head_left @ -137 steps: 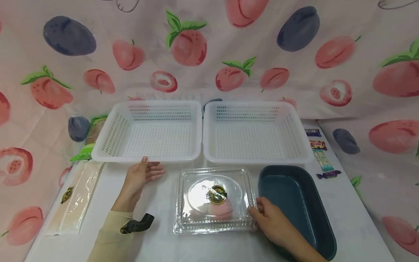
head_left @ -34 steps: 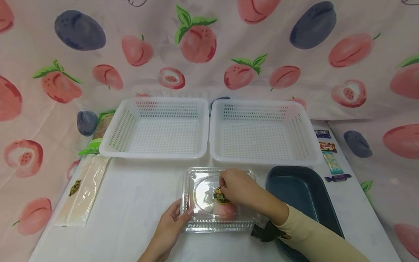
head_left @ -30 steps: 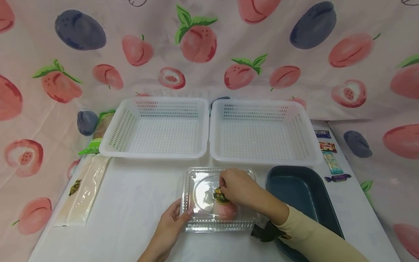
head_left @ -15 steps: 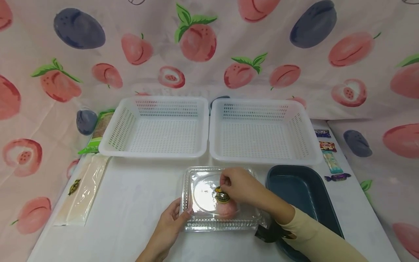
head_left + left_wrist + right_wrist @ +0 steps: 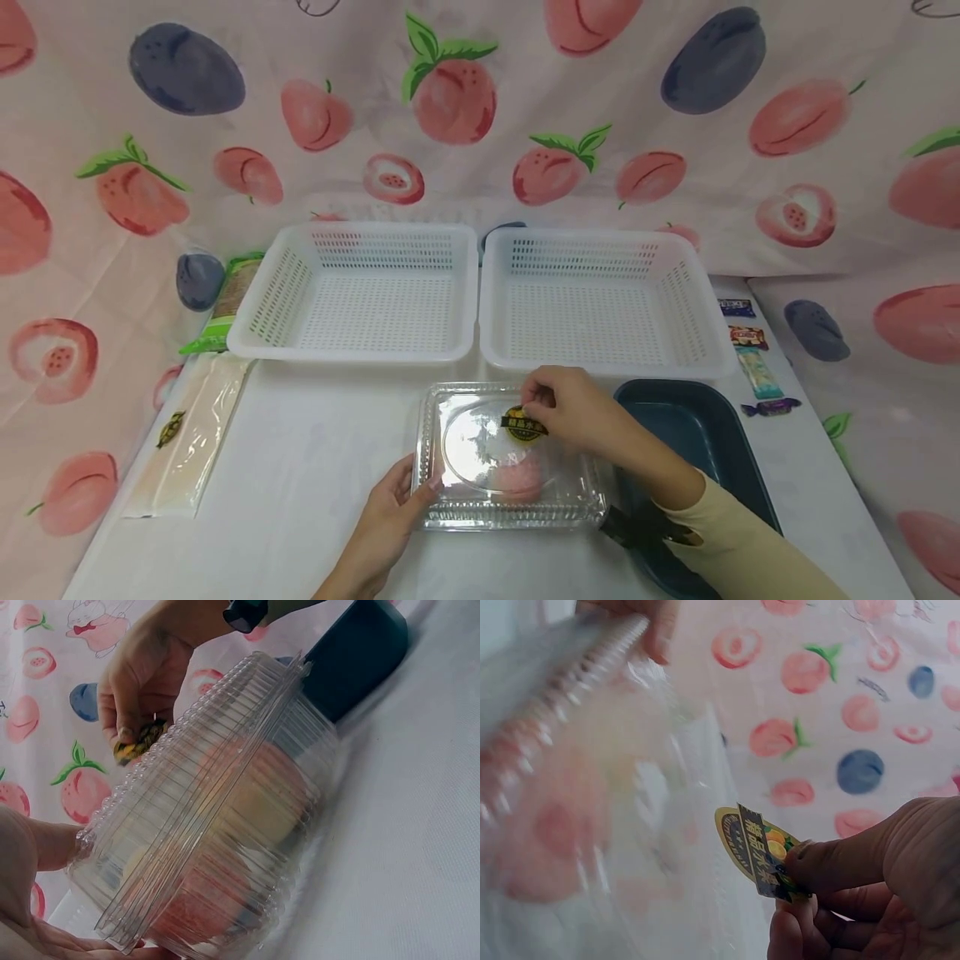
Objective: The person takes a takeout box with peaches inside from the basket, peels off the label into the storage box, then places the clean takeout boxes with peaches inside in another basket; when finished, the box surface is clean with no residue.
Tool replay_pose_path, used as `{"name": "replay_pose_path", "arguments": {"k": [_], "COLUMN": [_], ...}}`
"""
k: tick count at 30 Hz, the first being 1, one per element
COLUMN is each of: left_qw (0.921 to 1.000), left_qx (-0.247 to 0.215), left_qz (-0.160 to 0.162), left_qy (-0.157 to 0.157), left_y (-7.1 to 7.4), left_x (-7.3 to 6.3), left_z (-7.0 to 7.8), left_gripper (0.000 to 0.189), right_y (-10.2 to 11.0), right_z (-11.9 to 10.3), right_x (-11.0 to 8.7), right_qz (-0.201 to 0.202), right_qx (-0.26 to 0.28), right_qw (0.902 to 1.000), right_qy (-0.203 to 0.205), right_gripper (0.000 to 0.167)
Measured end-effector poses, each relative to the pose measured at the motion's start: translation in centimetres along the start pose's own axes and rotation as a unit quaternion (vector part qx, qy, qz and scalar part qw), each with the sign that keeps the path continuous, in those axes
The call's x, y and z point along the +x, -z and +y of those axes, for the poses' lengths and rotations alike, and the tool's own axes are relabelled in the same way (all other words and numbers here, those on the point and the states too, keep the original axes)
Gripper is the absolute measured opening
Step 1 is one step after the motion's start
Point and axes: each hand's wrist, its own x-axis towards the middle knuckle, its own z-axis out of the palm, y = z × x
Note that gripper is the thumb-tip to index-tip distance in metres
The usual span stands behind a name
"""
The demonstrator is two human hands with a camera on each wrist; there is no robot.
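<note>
Nearest, at the front of the desk (image 5: 292, 500), the left hand (image 5: 386, 512) keeps its grip on the near left edge of a clear container (image 5: 465, 458), thumb against the lid's side. The container lies flat with its lid on; rounded pink-red fruit (image 5: 262, 787) shows through the wall. Over the lid, the right hand (image 5: 573, 408) pinches a black-and-gold label (image 5: 523, 425) between thumb and forefinger; in the right wrist view the label appears raised off the plastic. The step in hand is judged to be work on this label, either peeling or applying. The next move would call for a steady container and a maintained pinch, while the label is drawn clear or pressed down.

Just right of the container, a dark blue tray (image 5: 697, 437) lies under the right forearm, limiting room on that side. A bag of white grain (image 5: 187, 458) lies at the left, well apart. Beyond, the left basket (image 5: 348, 356) and right basket (image 5: 600, 363) close off the space behind the lid. A green bag (image 5: 225, 312) stands beside the former; small wrapped sweets (image 5: 760, 372) lie beside the latter. Farthest hangs fruit-patterned cloth (image 5: 322, 187).
</note>
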Motion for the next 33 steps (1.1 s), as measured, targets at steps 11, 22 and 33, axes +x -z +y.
{"name": "replay_pose_path", "arguments": {"k": [11, 22, 33], "left_qw": [1.0, 1.0, 1.0], "left_qx": [-0.003, -0.009, -0.001], "left_qz": [-0.001, -0.004, -0.003], "left_qy": [-0.001, -0.001, 0.001], "left_y": [0.0, -0.1, -0.1], "left_x": [-0.1, 0.0, 0.1], "left_z": [0.0, -0.1, 0.1], "left_gripper": [0.083, 0.084, 0.085], "right_y": [2.5, 4.2, 5.3], "right_z": [2.6, 5.3, 8.5], "right_x": [-1.5, -3.4, -5.4], "right_qz": [0.029, 0.05, 0.061], "right_qx": [-0.002, -0.01, -0.028], "right_qw": [0.9988, 0.9966, 0.9929], "right_qy": [-0.038, -0.064, -0.098], "right_gripper": [0.005, 0.004, 0.005]}}
